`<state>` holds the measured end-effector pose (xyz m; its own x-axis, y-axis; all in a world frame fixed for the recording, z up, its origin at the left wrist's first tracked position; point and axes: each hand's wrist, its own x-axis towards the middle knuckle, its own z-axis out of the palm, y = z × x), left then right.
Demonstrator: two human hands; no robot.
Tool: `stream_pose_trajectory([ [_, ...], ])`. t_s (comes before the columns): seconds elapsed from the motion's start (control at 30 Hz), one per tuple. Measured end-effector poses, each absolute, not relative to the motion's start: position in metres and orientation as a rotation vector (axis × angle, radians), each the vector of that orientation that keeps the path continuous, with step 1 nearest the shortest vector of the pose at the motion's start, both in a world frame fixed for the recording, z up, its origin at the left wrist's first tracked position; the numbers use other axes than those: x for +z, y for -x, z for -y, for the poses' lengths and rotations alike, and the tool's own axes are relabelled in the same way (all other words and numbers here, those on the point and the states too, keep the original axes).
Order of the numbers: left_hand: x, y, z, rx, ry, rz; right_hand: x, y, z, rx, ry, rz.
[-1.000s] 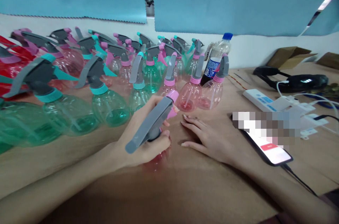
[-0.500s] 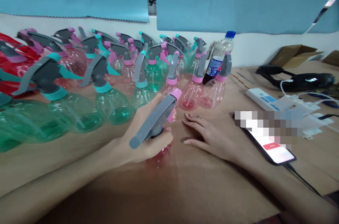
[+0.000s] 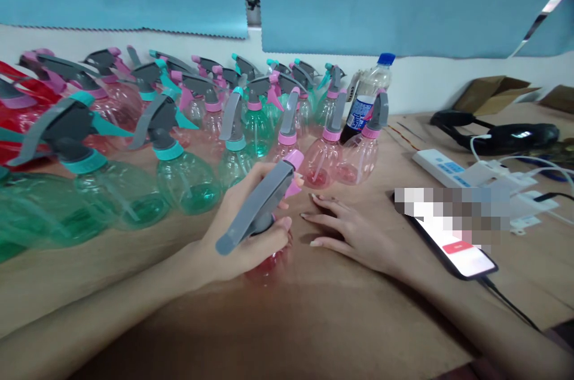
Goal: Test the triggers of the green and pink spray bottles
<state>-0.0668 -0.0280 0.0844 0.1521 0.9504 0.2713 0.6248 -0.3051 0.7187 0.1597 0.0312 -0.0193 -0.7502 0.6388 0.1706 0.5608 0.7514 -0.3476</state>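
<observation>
My left hand (image 3: 251, 230) is wrapped round the neck of a pink spray bottle (image 3: 269, 263), below its grey and pink trigger head. Most of the bottle's body is hidden behind my fingers. My right hand (image 3: 352, 227) lies on the tabletop just right of that bottle, palm down, fingers spread and holding nothing. Beyond my hands stand two pink spray bottles (image 3: 319, 161) with pink collars. To the left is a green spray bottle (image 3: 191, 185) with a turquoise collar, among several others like it.
Rows of pink and green spray bottles fill the back left. A drink bottle (image 3: 365, 99) with a blue cap stands behind them. On the right are a phone (image 3: 461, 254) on a cable, a white power strip (image 3: 442, 167), a black device (image 3: 515, 137) and a cardboard box (image 3: 487, 96).
The view has shifted slightly, so everything sits a little further left. The fingers of my right hand have spread a little more. My left hand keeps its hold on the spray bottle.
</observation>
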Motion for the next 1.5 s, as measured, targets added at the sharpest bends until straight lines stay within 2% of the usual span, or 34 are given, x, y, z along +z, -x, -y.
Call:
stream_pose_trajectory([
  [0.2, 0.0855, 0.0662, 0.028, 1.027, -1.917, -1.378, -0.0218, -0.1579, -0.0296, 0.446, 1.01, 2.627],
  [0.77, 0.082, 0.067, 0.0266, 1.021, -1.9, -1.351, -0.0223, -0.1505, -0.0252, 0.268, 0.986, 2.659],
  [1.5, 0.0869, 0.0669, 0.0284, 1.02, -1.954, -1.356, -0.0238, -0.1559, -0.0266, 0.365, 0.989, 2.644],
])
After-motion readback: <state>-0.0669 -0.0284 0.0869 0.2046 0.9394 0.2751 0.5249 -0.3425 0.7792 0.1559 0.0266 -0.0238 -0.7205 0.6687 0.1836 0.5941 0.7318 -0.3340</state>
